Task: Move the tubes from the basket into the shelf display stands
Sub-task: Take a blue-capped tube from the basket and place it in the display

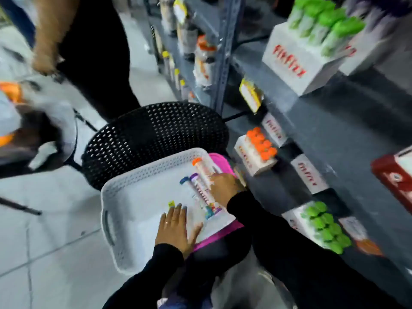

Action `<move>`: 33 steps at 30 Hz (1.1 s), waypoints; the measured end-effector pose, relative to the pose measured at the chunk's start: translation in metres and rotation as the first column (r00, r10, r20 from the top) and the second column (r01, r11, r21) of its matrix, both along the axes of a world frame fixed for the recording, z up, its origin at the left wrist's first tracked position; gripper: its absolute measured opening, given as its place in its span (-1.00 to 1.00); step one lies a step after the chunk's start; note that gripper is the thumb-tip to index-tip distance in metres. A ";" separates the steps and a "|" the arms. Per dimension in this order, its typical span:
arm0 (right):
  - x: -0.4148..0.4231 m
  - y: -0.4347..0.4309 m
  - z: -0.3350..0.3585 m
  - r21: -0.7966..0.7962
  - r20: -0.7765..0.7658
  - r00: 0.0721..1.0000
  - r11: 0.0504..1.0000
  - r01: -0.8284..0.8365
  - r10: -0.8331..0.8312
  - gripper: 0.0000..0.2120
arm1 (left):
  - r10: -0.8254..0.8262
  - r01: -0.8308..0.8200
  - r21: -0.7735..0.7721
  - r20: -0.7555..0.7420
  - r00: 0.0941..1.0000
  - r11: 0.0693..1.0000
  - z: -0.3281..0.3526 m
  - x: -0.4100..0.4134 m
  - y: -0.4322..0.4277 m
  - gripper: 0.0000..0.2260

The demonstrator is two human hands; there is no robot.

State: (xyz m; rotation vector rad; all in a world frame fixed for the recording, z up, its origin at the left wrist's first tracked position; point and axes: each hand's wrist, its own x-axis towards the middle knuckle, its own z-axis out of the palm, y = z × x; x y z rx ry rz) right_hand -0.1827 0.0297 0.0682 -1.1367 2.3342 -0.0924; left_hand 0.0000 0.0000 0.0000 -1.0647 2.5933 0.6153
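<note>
A white perforated basket (116, 197) lies low in the middle of the view. Inside it are an orange-capped tube (200, 167), a purple-capped tube (198, 186) and a blue-capped tube (186, 184), lying side by side. My right hand (225, 185) rests on the tubes, fingers curled over them; motion blur hides whether it grips one. My left hand (175, 226) lies flat and spread on the basket floor, next to a small yellow-capped item (171, 204). White display stands on the grey shelf (345, 134) hold orange-capped tubes (260, 143) and green-capped tubes (323, 226).
A black perforated chair (153, 132) stands behind the basket, and something pink (219, 160) lies under it. Another person in black (93, 47) stands at the upper left. An upper stand of green-capped tubes (321, 23) and a red box (394, 181) sit on the shelf.
</note>
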 end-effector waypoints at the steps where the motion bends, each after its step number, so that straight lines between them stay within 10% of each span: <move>1: 0.003 -0.005 -0.007 0.027 0.023 1.000 1.000 0.013 -0.014 -0.70 | -0.031 0.031 -0.002 0.052 0.998 1.000 -0.005 0.009 0.002 -0.39; 20: 0.044 -0.053 -0.078 0.141 -0.014 0.982 0.973 -0.184 0.188 -0.60 | -0.180 0.168 0.140 0.083 0.980 0.976 -0.041 0.027 0.018 -0.27; 28: 0.029 -0.025 -0.027 -0.312 0.189 0.980 0.942 0.125 -0.067 -0.18 | -0.169 0.158 0.120 0.082 0.982 0.980 -0.043 0.030 0.017 -0.29; 33: 0.007 0.011 0.016 -0.413 0.127 0.982 0.892 0.183 -0.143 -0.50 | -0.163 0.157 0.097 0.052 0.985 0.983 -0.040 0.028 0.015 -0.01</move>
